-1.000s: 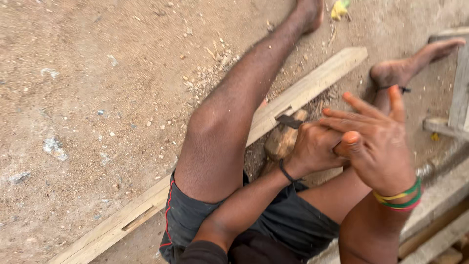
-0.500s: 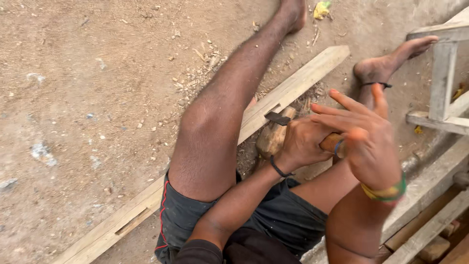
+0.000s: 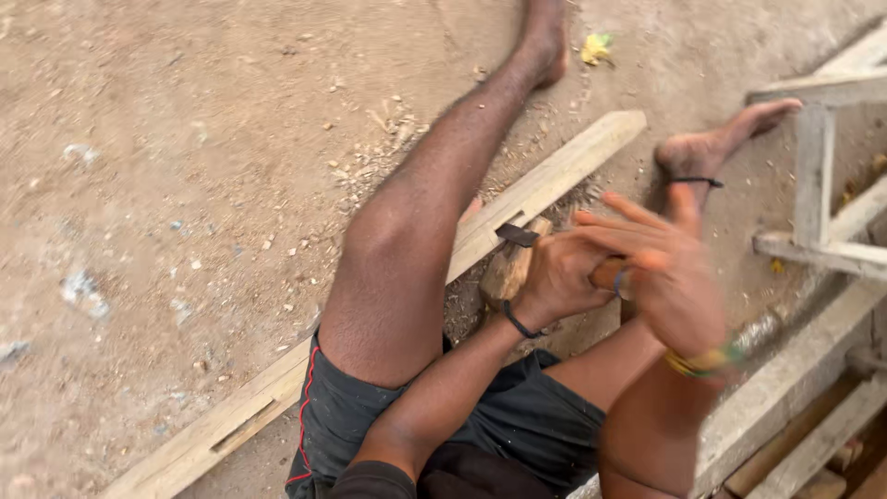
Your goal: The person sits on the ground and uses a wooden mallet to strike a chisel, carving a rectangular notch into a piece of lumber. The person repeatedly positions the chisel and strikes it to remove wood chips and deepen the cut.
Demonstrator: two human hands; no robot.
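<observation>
I sit on bare ground with both legs stretched over a long wooden plank [image 3: 554, 180]. My left hand [image 3: 559, 277], a black band at its wrist, is closed around a chunky wooden tool handle [image 3: 506, 270]. The handle's dark metal piece [image 3: 516, 235] rests on the plank. My right hand [image 3: 670, 277], blurred, hovers just right of the left hand with fingers spread and green and yellow bangles at the wrist. A small orange-brown bit [image 3: 610, 274] shows between the two hands; I cannot tell what it is.
A pale wooden frame [image 3: 818, 176] stands at the right, with more planks [image 3: 795, 379] lying at the bottom right. Wood chips [image 3: 370, 157] litter the dirt beside the plank. A yellow scrap [image 3: 596, 46] lies near my far foot.
The wooden frame has come further into view at the right. My right hand has dropped closer to the left hand and is now blurred. The left hand keeps its grip on the tool.
</observation>
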